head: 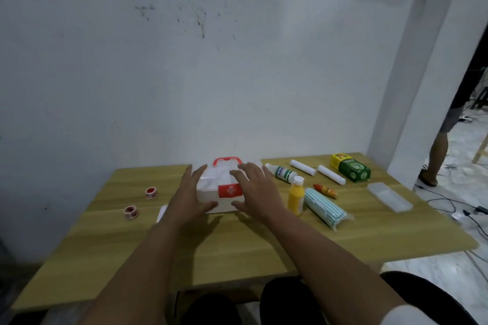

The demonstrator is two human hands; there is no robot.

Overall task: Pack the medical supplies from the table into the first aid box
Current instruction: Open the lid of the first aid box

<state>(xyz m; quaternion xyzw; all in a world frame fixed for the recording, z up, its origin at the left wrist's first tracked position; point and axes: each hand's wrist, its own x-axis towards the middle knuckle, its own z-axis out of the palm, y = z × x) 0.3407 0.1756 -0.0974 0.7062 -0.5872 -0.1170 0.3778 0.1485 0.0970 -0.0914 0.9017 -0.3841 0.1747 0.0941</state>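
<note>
A white first aid box [214, 187] with a red handle and a red cross label stands closed in the middle of the wooden table [237, 243]. My left hand [190, 195] is spread at its left side and my right hand [254, 190] at its right side, fingers apart; whether they touch it I cannot tell. To the right lie a white bottle [281, 173], a yellow bottle [296, 196], two white bandage rolls [303, 167] [331, 174], a small orange tube [325, 190], a striped packet [324, 210] and a green box [351, 168]. Two red tape rolls [151, 192] [131, 211] lie to the left.
A clear plastic case [389, 196] lies near the table's right edge. A white wall stands right behind the table. Another person's leg [437, 150] shows in the doorway at the right, with cables on the floor [449, 200]. My knees are under the near edge.
</note>
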